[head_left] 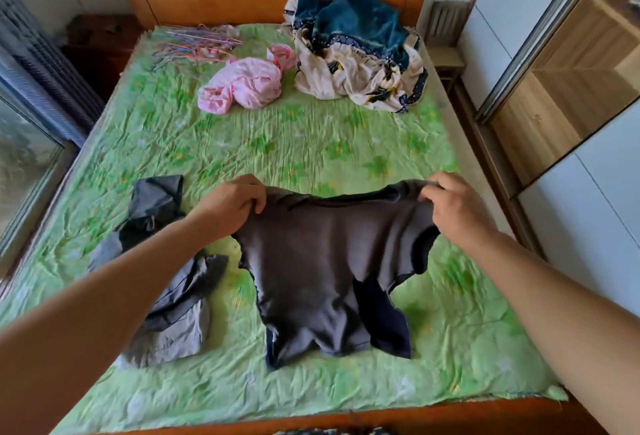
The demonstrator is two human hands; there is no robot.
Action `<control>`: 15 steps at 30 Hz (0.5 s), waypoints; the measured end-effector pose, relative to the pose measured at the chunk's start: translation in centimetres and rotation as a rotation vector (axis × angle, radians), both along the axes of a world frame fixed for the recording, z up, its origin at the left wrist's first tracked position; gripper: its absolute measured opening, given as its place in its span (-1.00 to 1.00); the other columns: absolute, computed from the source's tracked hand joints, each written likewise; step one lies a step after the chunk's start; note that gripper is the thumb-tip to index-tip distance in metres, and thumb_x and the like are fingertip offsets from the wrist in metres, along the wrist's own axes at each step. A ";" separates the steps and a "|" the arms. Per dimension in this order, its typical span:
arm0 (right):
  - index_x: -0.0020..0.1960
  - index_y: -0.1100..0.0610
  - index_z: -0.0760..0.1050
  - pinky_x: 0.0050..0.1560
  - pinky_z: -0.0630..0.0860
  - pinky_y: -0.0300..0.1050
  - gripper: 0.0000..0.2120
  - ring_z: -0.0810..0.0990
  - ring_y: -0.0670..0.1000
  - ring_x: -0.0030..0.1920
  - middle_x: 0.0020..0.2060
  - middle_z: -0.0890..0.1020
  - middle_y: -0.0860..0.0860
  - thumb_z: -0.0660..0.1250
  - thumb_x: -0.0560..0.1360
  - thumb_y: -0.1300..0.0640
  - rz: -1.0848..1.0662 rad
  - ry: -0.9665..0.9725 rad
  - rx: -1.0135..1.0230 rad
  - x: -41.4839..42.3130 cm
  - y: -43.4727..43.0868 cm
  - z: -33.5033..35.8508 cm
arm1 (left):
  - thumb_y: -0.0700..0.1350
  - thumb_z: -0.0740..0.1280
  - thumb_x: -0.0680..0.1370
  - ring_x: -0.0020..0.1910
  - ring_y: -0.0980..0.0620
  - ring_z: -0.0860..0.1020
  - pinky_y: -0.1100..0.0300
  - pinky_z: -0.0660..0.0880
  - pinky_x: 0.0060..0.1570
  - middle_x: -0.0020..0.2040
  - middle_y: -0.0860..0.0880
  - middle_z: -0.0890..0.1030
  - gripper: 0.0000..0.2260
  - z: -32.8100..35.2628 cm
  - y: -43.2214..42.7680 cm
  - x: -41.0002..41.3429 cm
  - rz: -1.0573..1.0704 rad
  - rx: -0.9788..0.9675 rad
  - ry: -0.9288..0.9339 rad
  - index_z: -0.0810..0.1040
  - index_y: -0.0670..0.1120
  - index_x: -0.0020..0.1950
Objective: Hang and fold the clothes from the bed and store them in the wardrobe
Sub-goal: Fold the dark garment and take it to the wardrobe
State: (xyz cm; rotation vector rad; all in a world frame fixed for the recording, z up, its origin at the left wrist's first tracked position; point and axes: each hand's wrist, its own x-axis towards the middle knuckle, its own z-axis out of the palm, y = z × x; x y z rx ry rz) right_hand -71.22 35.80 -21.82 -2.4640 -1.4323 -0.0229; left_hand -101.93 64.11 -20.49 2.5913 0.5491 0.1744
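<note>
Grey garment [173,327] at lower left was partly hidden beneath the left forearm [104,292]; hangers [197,43], upper left, were too blurred to count; wardrobe [571,95] was cut by the right edge.

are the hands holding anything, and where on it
Yes. Both hold the dark shirt: the left hand grips one shoulder and the right hand pinches the other, at its top edge. Its lower part lies on the bed.

Bathed in bright, even daylight; threw only a faint soft shade beneath the dark T-shirt [322,254] onto the green bedsheet [277,144]. Blew out the pale wardrobe [595,199] panels at right. Bent straight lines toward the edges, wide-angle fashion. Rendered the hangers [197,41] and far corners soft, slightly smeared
</note>
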 end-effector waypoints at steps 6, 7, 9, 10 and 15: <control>0.28 0.26 0.54 0.03 0.59 0.20 -0.58 0.45 0.21 0.23 0.23 0.52 0.15 0.24 0.45 0.43 0.141 -0.029 -0.160 5.5 7.1 -4.4 | -0.18 0.26 0.59 0.13 -0.14 0.56 0.11 0.45 -0.03 0.40 0.05 0.38 -0.59 -5.9 6.2 5.5 0.042 0.133 0.234 0.47 0.00 0.45; 0.30 0.28 0.52 0.05 0.58 0.20 -0.58 0.44 0.22 0.23 0.25 0.51 0.16 0.24 0.46 0.43 0.158 -0.041 -0.190 6.7 8.5 -5.3 | -0.19 0.26 0.58 0.13 -0.16 0.55 0.09 0.46 -0.03 0.43 0.06 0.34 -0.56 -6.9 7.4 6.7 0.036 0.141 0.273 0.42 0.00 0.47; 0.28 0.30 0.51 0.03 0.55 0.21 -0.58 0.44 0.26 0.18 0.23 0.51 0.18 0.26 0.42 0.43 0.188 -0.086 -0.247 9.4 11.6 -7.0 | -0.27 0.23 0.54 0.13 -0.20 0.55 0.02 0.50 -0.05 0.45 0.02 0.31 -0.51 -8.8 10.1 9.2 0.025 0.173 0.325 0.40 -0.02 0.48; 0.26 0.30 0.52 0.01 0.54 0.22 -0.58 0.44 0.27 0.15 0.21 0.51 0.18 0.27 0.40 0.42 0.200 -0.115 -0.280 10.8 13.3 -7.9 | -0.31 0.22 0.52 0.14 -0.21 0.54 -0.01 0.51 -0.05 0.43 0.00 0.32 -0.48 -9.6 11.5 10.7 0.018 0.206 0.344 0.40 -0.02 0.47; 0.44 0.10 0.27 0.17 0.45 0.18 -0.46 0.26 0.24 0.37 0.48 0.24 0.07 0.30 0.49 0.15 0.049 -0.175 -0.407 15.8 21.4 -14.5 | -0.24 0.33 0.46 0.46 -0.23 0.26 -0.18 0.37 0.30 0.58 -0.09 0.06 -0.27 -15.1 17.2 18.7 0.204 0.413 0.520 0.16 0.09 0.58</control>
